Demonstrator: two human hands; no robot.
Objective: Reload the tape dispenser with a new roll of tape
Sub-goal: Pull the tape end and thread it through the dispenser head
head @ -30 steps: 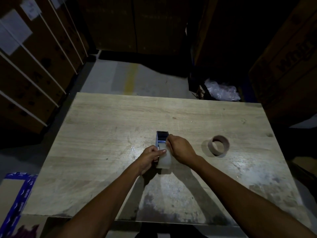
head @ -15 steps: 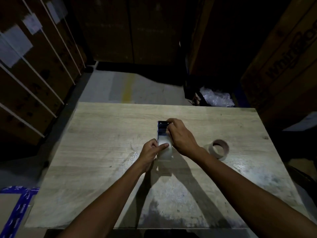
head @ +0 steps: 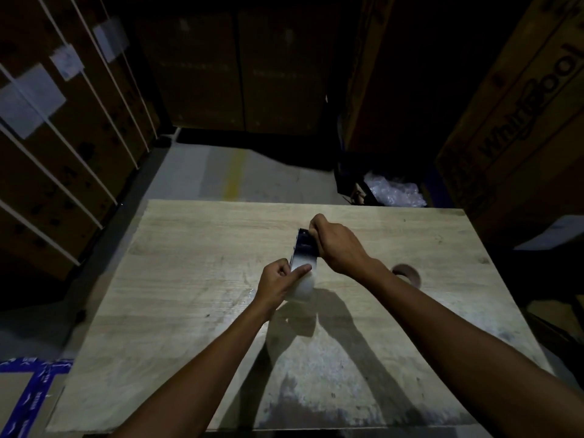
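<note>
A dark tape dispenser (head: 304,248) is held above the middle of the wooden table (head: 196,279). A pale roll of tape (head: 305,287) sits at its near end. My left hand (head: 278,279) grips the roll's left side, with the forefinger laid across the top of the tape. My right hand (head: 338,245) is closed over the dispenser's far right side, near its front end. An empty cardboard tape core (head: 407,273) lies on the table to the right, partly hidden behind my right forearm.
Large cardboard boxes (head: 521,105) stand to the right and behind, and strapped boxes (head: 63,153) to the left. A bin with crumpled plastic (head: 392,191) sits past the table's far edge. A box with blue tape (head: 28,403) lies at the lower left.
The dispenser and both hands have moved farther from me and lifted. My right hand slid forward along the dispenser toward its front end. The view tilted upward.
</note>
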